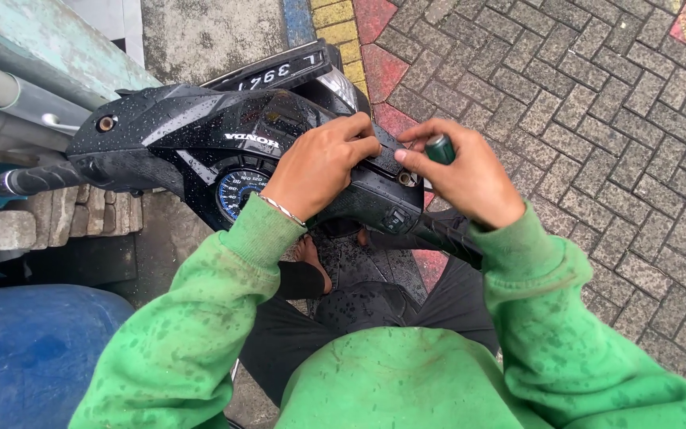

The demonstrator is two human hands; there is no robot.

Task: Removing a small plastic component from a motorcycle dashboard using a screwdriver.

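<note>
A black, rain-spotted scooter handlebar cover with a round blue speedometer dial lies across the view in front of me. My left hand rests on the cover's right part, fingers curled over its top edge. My right hand grips a screwdriver with a dark green handle, its tip hidden between my fingers and pointing at the cover near my left fingertips. Both arms wear green, stained sleeves. A thin bracelet sits on my left wrist.
The left handlebar grip sticks out left, the right grip lies under my right wrist. A blue drum stands lower left, grey pipes and stacked bricks at left. Brick paving spreads right. My bare foot rests on the scooter's floor.
</note>
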